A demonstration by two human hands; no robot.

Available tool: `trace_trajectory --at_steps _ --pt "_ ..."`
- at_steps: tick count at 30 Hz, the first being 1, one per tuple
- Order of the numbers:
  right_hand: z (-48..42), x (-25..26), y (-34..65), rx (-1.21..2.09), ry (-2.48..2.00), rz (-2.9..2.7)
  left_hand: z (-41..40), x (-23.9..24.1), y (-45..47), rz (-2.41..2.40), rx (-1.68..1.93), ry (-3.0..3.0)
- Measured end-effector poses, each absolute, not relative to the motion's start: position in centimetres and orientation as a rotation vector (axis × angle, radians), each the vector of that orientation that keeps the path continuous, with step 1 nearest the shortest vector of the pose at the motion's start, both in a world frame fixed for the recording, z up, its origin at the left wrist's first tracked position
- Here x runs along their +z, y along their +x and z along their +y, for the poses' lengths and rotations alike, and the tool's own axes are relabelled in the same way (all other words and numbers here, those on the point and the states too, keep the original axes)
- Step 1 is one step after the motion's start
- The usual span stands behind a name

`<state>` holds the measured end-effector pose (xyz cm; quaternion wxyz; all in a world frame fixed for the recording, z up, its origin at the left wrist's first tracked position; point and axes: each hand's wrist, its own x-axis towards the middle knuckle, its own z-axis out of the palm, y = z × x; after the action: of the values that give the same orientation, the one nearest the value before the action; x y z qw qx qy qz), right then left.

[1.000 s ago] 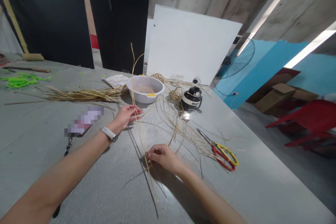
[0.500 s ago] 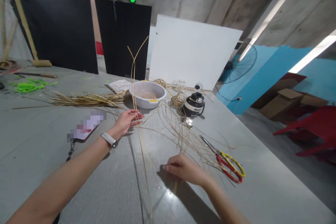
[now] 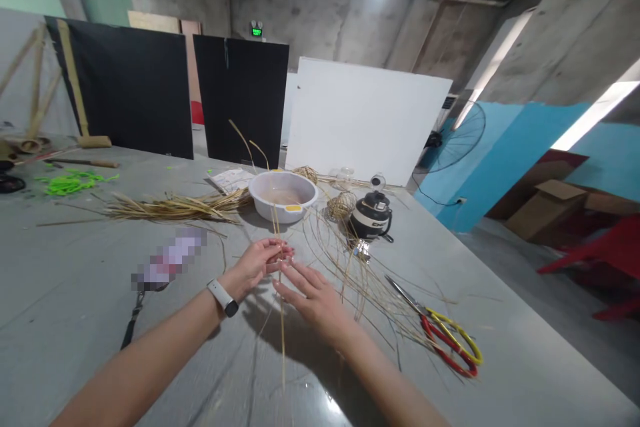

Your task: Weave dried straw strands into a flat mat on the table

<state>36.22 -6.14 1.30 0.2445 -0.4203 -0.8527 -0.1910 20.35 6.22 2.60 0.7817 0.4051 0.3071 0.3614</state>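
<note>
My left hand (image 3: pixel 257 263), with a white watch on its wrist, pinches two thin straw strands (image 3: pixel 276 227) that rise toward the white basin (image 3: pixel 283 195) and trail down across the grey table (image 3: pixel 75 293). Just beside it, my right hand (image 3: pixel 310 297) has its fingers stretched out, their tips touching the same strands below the left fingers. A loose tangle of straw strands (image 3: pixel 350 260) lies right of both hands.
Red-and-yellow scissors (image 3: pixel 445 337) lie at the right. A black pot (image 3: pixel 371 217) and small woven balls (image 3: pixel 341 203) stand behind the tangle. A straw bundle (image 3: pixel 175 205) lies left of the basin, a phone (image 3: pixel 167 260) nearer me. The table edge runs diagonally at the right.
My right hand moved up from the table near me to meet the left hand at the strands. The left hand came slightly nearer, and the strands' tips dropped lower.
</note>
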Motion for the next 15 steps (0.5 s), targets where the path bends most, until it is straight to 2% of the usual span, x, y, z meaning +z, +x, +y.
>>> trace_trajectory --at_steps 10,15 --pt "-3.5 0.7 36.4 -0.253 -1.003 -2.303 6.1 1.3 20.4 0.637 0.728 0.87" --pt "-2.8 0.4 36.7 -0.248 -0.967 -2.282 6.0 1.0 20.6 0.643 0.696 0.868"
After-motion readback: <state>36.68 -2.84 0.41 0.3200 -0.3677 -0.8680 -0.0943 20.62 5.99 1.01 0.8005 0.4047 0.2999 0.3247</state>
